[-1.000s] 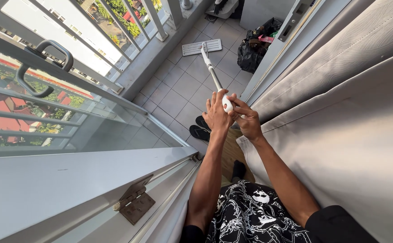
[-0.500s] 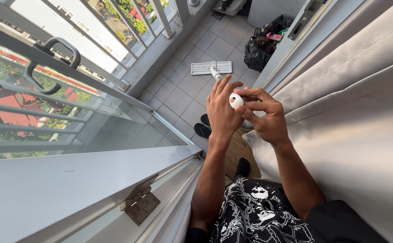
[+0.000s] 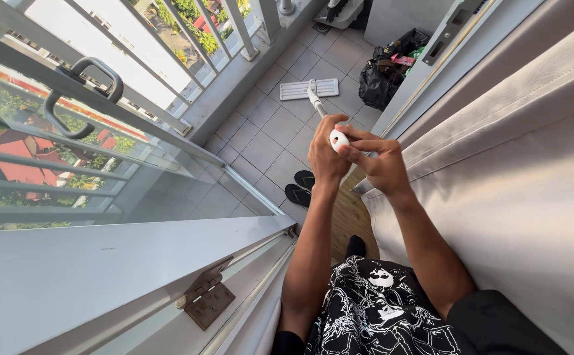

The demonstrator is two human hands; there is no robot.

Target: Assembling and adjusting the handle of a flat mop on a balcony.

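The flat mop point(image 3: 318, 98) stands on the tiled balcony floor point(image 3: 264, 141), its white rectangular head point(image 3: 309, 89) lying flat on the tiles toward twelve o'clock from the hands, and its pale pole rising from that head back toward the camera. The long axis of the pole runs roughly twelve to six, leaning a little toward five as it comes up, and it ends in a rounded white cap point(image 3: 338, 139) right between the two hands.

The left hand point(image 3: 326, 154) is wrapped around the top of the pole just under the cap, fingers curled closed on it. The right hand point(image 3: 380, 164) sits at three o'clock of the cap, thumb and fingertips pinched onto the cap itself. Both hands are on the same end, so the whole mop lies away from the grip, head farthest out; the left hand is the lower one on the shaft.

A pair of dark sandals point(image 3: 300, 187) lies on the tiles at seven o'clock of the hands, a black rubbish bag point(image 3: 382, 82) at one o'clock near the door frame, a grey curtain point(image 3: 517, 184) at three, and the glass door point(image 3: 103, 171) with its looped handle at nine
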